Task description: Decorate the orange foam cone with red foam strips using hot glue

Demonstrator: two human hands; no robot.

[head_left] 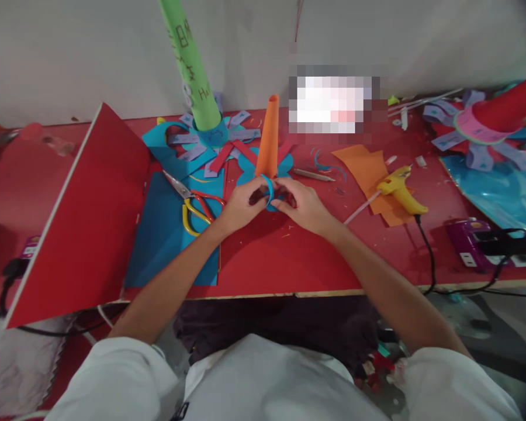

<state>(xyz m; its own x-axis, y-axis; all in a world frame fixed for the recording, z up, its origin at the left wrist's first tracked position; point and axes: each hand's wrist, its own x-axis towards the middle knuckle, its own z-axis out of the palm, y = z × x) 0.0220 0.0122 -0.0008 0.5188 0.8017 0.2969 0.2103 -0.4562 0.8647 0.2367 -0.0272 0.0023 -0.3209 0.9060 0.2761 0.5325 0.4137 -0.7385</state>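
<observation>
In front of me both hands pinch a thin blue paper strip (269, 188) that bends into a loop. My left hand (244, 203) grips its left side, and my right hand (300, 202) grips it from the right. Just behind stands an orange paper cone (268, 137), upright with its narrow end at the top. Under the cone lies a blue scalloped paper base (246, 166), with red paper strips (286, 153) beside it. My hands hide part of the base and the cone's lower edge.
Scissors (188, 196) lie on blue card (158, 234) at left, beside a standing red board (83, 216). A green paper tube (195, 70) rises behind. At right are a pen (314, 175), a yellow glue gun (401, 190) on orange paper (359, 169), and a purple power socket (462, 242).
</observation>
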